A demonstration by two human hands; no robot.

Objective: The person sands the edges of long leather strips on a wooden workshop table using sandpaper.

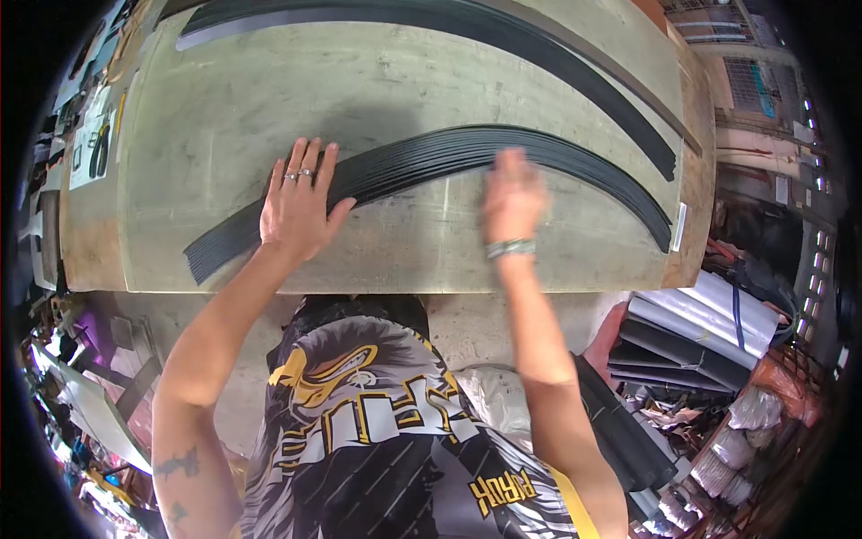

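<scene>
The left hand [296,202] presses flat, fingers [310,162] spread apart, on a bundle of black rubber strips [431,157] lying across the tabletop [224,99]. The right hand [512,202] rests on the same bundle, too blurred to tell its fingers' state.

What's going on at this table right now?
A person leans over a table with both hands on a bundle of long black strips laid side by side across it. The left hand lies flat with fingers spread on the bundle's left part. The right hand, motion-blurred, is on its middle. A second set of black strips lies farther back.
</scene>
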